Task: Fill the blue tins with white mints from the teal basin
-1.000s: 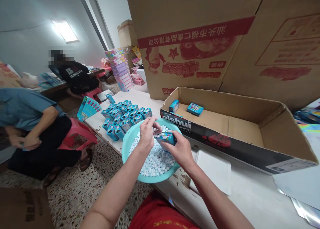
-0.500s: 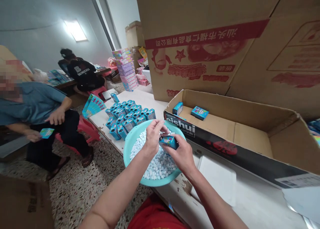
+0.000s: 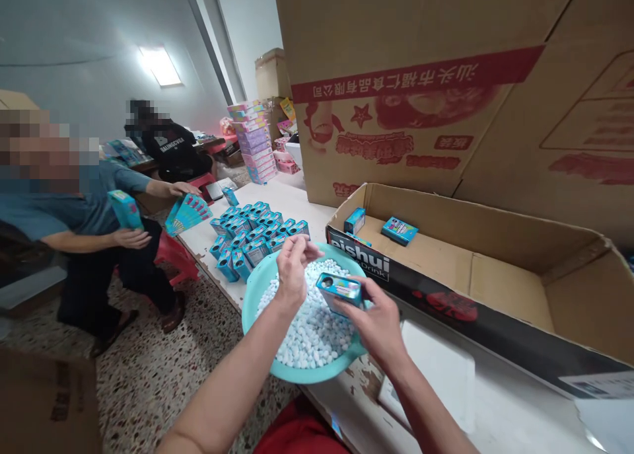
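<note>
A small blue printed box (image 3: 341,290) is gripped in my right hand (image 3: 380,322), over the right side of a turquoise basin (image 3: 255,338). A dark round hole shows on the box's upper face. White pellets (image 3: 302,338) fill much of the basin. My left hand (image 3: 293,272) hovers above the pellets, to the left of the box and apart from it. Its fingertips are pinched together, and whatever they hold, if anything, is too small to make out.
Several similar blue boxes (image 3: 255,232) stand grouped behind the basin. An open carton (image 3: 500,269) on the right holds a few blue boxes (image 3: 399,230). A white lidded case (image 3: 436,375) lies before it. At left, a seated person (image 3: 99,229) holds a blue box beside fanned flat packs (image 3: 188,214).
My right hand has drawn the box right, away from my left hand, and its hole now shows. The person at left now holds an upright box and reaches toward the flat packs.
</note>
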### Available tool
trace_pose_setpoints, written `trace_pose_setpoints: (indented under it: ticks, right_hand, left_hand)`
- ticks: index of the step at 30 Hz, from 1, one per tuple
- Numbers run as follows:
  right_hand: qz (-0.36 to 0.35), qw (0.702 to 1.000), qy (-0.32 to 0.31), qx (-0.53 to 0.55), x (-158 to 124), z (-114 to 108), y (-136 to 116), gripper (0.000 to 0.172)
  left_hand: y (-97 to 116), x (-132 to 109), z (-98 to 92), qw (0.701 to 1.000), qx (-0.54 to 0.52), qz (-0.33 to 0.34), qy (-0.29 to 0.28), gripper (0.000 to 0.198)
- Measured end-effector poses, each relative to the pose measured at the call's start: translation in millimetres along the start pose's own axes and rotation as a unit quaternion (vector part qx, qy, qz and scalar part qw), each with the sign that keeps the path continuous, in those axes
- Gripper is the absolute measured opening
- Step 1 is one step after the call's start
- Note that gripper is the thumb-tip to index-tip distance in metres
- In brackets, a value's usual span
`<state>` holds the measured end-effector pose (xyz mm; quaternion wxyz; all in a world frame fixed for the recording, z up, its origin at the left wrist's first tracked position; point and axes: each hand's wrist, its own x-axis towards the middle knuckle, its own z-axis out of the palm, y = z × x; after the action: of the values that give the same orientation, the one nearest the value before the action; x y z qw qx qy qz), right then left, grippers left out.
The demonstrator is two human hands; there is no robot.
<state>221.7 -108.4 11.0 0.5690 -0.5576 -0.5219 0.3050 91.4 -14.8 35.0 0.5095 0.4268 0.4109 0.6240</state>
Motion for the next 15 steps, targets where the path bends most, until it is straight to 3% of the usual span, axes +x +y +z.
trace_pose_setpoints:
  ticks: [2,5,8,11,15]
  right_hand:
    - [0.002,0.999,0.032,0.021,-4,-14,-4,0.035]
    - [0.000,0.999,0.052,0.011,-5,-31,-8,0.034]
    - [-0.001,0.998,0.063,0.004,-1,-38,-10,0.036]
    - [-0.018,0.995,0.094,0.009,2,-33,-9,0.038]
    - [-0.017,1.000,0.015,0.002,3,-19,-2,0.033]
  left_hand:
    - [-20,14,-13.2,0.987,0.158,0.012,-0.037,0.031]
    - [-54,22,-26.7,0.932,0.328,-0.034,-0.149,0.024]
    - [-78,14,-29.5,0.917,0.344,-0.065,-0.192,0.023]
    - [-83,1,-32.0,0.914,0.344,-0.091,-0.194,0.023]
    - [-72,-5,-46.4,0.930,0.302,-0.133,-0.162,0.027]
